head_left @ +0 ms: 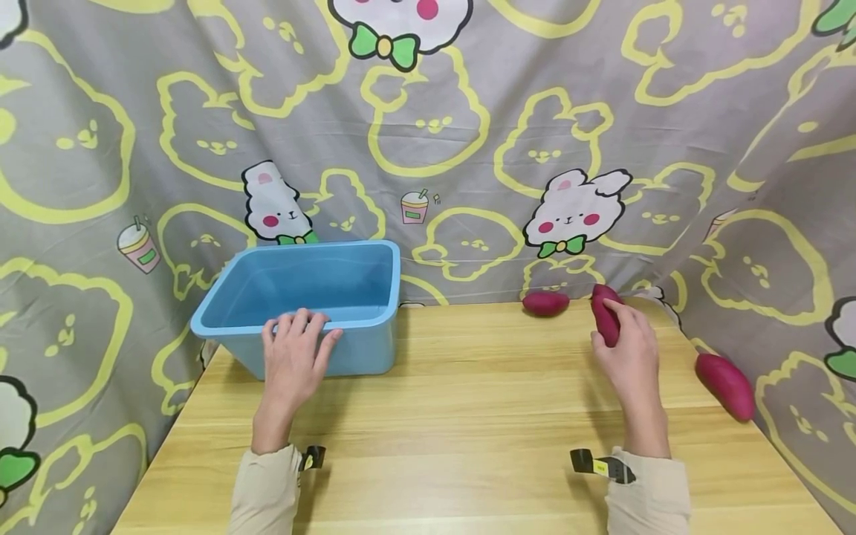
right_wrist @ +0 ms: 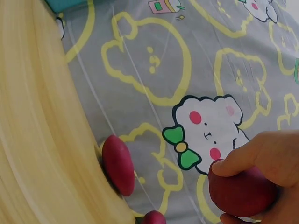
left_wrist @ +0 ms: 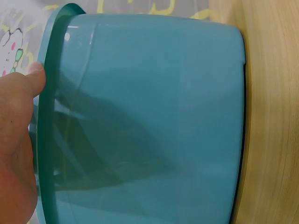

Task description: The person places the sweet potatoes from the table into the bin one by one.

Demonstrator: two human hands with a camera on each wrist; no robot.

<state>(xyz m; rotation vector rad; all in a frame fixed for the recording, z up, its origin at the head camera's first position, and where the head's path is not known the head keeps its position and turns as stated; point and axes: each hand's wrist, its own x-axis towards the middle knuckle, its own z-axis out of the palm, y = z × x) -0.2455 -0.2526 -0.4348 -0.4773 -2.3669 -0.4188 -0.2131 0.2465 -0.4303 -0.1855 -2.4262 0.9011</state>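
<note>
A light-blue plastic bin (head_left: 344,348) stands at the back left of the wooden table. My left hand (head_left: 294,357) grips its near rim, fingers hooked over the edge and thumb against the outer side in the left wrist view. At the back right, my right hand (head_left: 631,353) holds a purple sweet potato (head_left: 605,319) between thumb and fingers. Another sweet potato (head_left: 545,303) lies left of it by the back edge. Part of one more sweet potato (right_wrist: 154,218) shows low in the right wrist view. A larger sweet potato (head_left: 725,386) lies at the table's right edge.
A grey patterned curtain (head_left: 461,186) hangs close behind the table (head_left: 441,446) and along both sides. The bin's open top faces up, and its inner back wall shows. Each wrist wears a strap with a small black camera (head_left: 582,461).
</note>
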